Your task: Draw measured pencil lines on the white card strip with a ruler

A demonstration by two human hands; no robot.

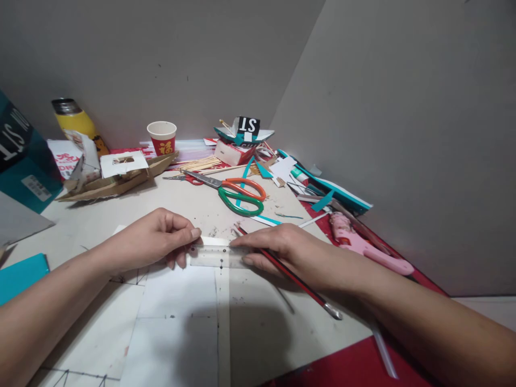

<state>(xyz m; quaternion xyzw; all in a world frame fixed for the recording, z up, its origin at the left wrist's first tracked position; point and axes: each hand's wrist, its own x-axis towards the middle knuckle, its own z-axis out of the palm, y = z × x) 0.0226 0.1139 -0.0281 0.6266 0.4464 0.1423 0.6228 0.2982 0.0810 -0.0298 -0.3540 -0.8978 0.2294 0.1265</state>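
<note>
A clear ruler (209, 257) lies across the top of a white sheet (173, 306) with faint pencil lines. My left hand (169, 239) pinches the ruler's left end, its fingers closed. At the other end, my right hand (278, 250) grips the ruler between thumb and fingers. A red and black pencil (298, 279) is also tucked in the right hand, its tip pointing up and left and its blunt end toward me. A narrow pale strip (223, 322) runs down along the sheet's right edge.
Scissors (237, 192) with orange and green handles lie beyond my hands. A pink glue gun (371, 250) and scraps are at the right. Farther back stand a paper cup (162, 138), a cardboard boat (116, 183) and a yellow bottle (80, 121). A teal box (32, 172) is at the left.
</note>
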